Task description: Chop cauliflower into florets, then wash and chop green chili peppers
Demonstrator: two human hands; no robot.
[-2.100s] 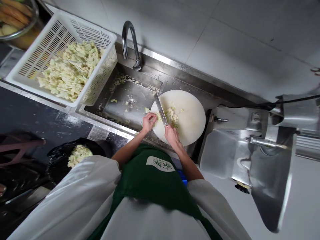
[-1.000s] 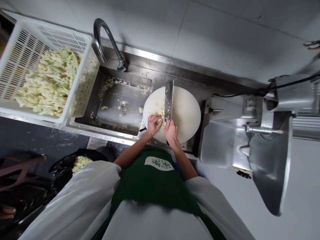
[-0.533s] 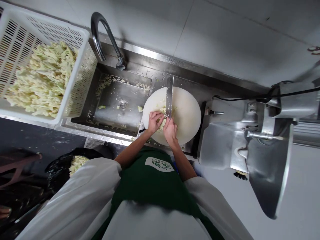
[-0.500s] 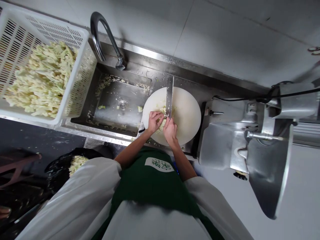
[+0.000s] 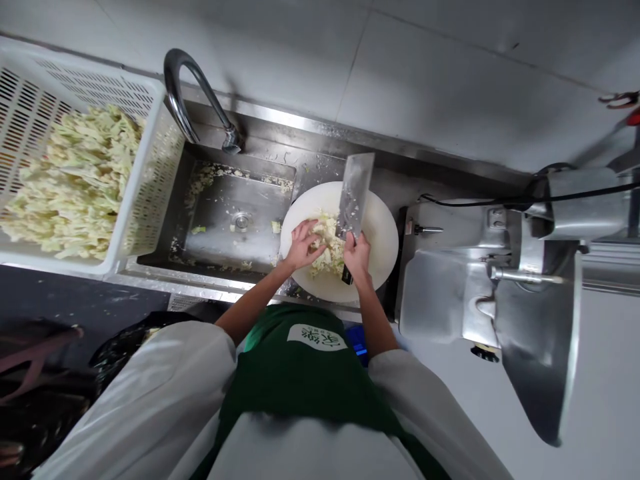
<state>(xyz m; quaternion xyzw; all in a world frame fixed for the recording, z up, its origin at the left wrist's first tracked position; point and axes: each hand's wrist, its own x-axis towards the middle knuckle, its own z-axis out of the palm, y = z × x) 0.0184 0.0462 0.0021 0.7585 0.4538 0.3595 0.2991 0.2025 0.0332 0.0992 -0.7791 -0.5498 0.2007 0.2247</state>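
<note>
Stainless-steel worktop (image 5: 320, 165) bears a round white board (image 5: 381, 233) with chopped pale vegetable (image 5: 327, 248) on it. The right hand (image 5: 357, 255) has its grip closed on a cleaver (image 5: 355, 195); the left hand's (image 5: 301, 247) open grip touches the pieces.

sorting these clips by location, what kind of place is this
Probably a commercial kitchen: a large meat-slicer-like machine stands beside a steel sink, with a big crate of cut cauliflower on its other side.

The left hand (image 5: 301, 248) has its fingers (image 5: 303, 229) spread; the right hand (image 5: 358, 257) is curled in a grip.
</note>
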